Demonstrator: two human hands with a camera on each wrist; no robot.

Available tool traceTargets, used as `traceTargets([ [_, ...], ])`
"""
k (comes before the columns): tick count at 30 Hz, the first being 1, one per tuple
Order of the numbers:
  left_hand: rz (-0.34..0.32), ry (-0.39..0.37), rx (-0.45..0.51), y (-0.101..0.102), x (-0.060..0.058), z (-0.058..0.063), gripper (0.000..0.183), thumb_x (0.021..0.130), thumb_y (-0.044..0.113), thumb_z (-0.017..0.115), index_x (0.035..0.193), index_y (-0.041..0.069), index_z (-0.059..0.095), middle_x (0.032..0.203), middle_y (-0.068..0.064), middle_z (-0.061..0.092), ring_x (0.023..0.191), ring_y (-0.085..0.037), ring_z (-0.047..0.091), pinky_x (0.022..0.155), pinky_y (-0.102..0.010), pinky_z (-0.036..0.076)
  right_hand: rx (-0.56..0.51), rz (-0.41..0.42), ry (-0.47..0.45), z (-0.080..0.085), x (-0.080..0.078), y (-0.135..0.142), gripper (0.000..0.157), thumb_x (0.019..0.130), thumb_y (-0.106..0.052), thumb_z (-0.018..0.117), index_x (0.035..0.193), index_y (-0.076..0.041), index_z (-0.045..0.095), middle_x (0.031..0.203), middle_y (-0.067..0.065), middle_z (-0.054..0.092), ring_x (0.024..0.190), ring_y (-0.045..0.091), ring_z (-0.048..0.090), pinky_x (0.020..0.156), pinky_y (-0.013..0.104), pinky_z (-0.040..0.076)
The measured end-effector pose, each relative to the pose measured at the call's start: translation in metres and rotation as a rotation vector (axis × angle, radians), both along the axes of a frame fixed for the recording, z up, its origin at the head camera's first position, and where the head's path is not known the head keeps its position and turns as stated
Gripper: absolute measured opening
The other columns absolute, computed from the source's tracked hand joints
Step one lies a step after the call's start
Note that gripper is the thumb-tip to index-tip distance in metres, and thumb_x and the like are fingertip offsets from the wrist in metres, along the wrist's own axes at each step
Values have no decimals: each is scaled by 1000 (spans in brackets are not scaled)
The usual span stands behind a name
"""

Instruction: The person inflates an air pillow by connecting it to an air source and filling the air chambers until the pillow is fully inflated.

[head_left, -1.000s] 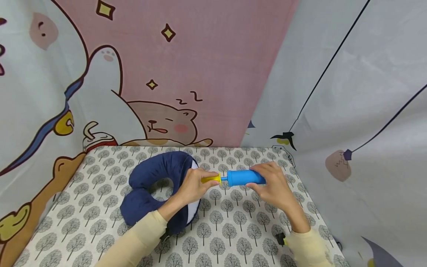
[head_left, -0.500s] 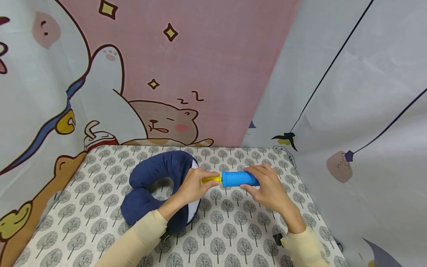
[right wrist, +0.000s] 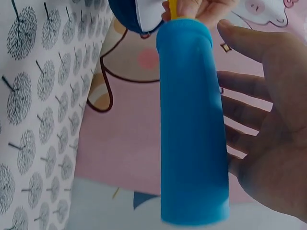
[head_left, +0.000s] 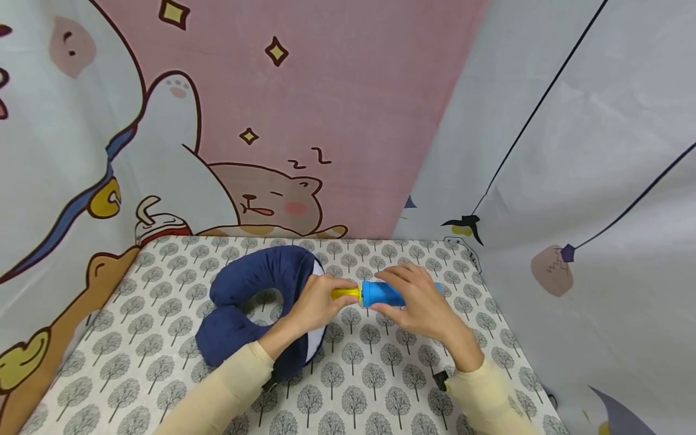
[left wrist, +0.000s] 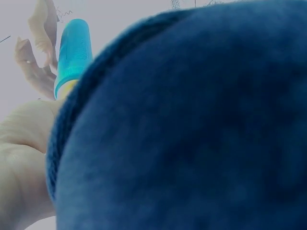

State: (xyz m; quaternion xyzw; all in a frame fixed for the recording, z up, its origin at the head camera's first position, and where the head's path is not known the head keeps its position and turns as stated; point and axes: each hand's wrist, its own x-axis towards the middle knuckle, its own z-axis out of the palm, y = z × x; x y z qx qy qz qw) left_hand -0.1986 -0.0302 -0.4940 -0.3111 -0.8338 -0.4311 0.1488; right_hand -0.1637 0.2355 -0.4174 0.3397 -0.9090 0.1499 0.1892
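Note:
My left hand (head_left: pixel 319 300) pinches the yellow handle (head_left: pixel 345 293) of a blue hand pump (head_left: pixel 382 294). The pump lies level in the head view, its barrel pointing right, with the plunger pushed in. My right hand (head_left: pixel 418 302) is around the barrel near the handle end, the barrel's far end showing past it. In the right wrist view its thumb and extended fingers (right wrist: pixel 244 86) stand loosely beside the barrel, with a gap at the thumb. A navy U-shaped neck pillow (head_left: pixel 234 332) lies under my left forearm and fills much of the left wrist view.
A tablecloth (head_left: pixel 353 386) printed with grey trees covers the table. Behind it hangs a pink cartoon cloth wall (head_left: pixel 359 121); a pale cloth wall (head_left: pixel 598 199) stands at the right. A small black object (head_left: pixel 441 380) shows at the right sleeve.
The barrel first slid left onto the handle, closing the plunger gap. Since then my right hand has loosened and shifted left along the barrel. The left hand and neck pillow stay put.

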Motion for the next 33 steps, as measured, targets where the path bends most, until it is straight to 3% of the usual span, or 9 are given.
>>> traceTargets([
  [10,-15,9,-16,2,12,17,22,99,22,90,117,9,89,111,-8,89,89,-20,81,77,-31,64,83,71,4,-3,-8,-23,62,91,-43,95,140,-9,77,136,11,81,127,34,75,111,56,60],
  [12,-6,-15,-29,3,16,23,22,97,19,91,117,8,89,111,-9,89,89,-20,81,77,-31,65,94,83,14,-5,-10,-25,58,92,-43,94,136,-9,79,133,10,82,124,33,76,110,55,61],
  [19,-1,-62,-56,3,18,29,22,98,18,90,118,8,89,111,-7,89,87,-19,82,77,-28,64,91,97,22,-9,-14,-27,46,93,-39,94,128,-11,82,123,6,84,108,27,80,98,48,65],
  [26,-34,6,-31,0,12,19,21,100,17,87,119,8,89,112,-9,89,86,-15,81,75,-28,64,128,69,-18,-11,-14,-26,48,96,-39,91,134,-13,79,112,3,83,86,15,72,79,37,62],
  [29,-38,-10,-24,-1,12,19,21,100,17,88,119,8,89,113,-9,89,90,-18,83,78,-32,67,143,53,-26,-12,-14,-26,48,98,-41,89,136,-14,79,111,3,82,84,14,71,75,34,61],
  [33,-38,-18,-2,-1,7,10,21,99,21,90,118,13,89,114,-6,89,94,-19,83,80,-32,67,141,57,-15,-15,-15,-26,46,99,-41,87,135,-14,79,114,4,83,88,16,74,74,34,63],
])
